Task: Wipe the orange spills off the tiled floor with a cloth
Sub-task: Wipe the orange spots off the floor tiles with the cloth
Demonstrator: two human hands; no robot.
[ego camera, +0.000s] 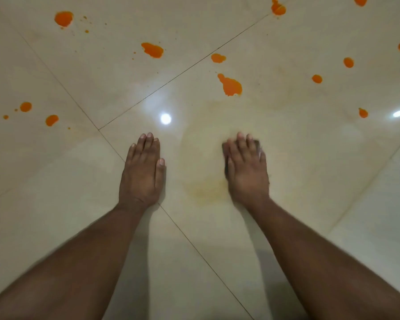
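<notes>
My right hand [246, 168] lies flat with straight fingers, pressing a dark cloth [258, 146] onto the cream tiled floor [310, 158]; only the cloth's edges show around the fingers. A pale orange smear [206, 190] stains the tile just left of that hand. My left hand [143, 169] rests flat on the floor, fingers straight, holding nothing. Several orange spills lie farther out: a large one [231, 85] beyond my right hand, another [153, 50] at upper centre, one [64, 18] at upper left, and small blobs [51, 120] at left.
More orange drops dot the right side [348, 62] and the top edge [278, 7]. Dark grout lines [183, 72] cross the glossy tiles. Ceiling light reflections [165, 118] glare between my hands.
</notes>
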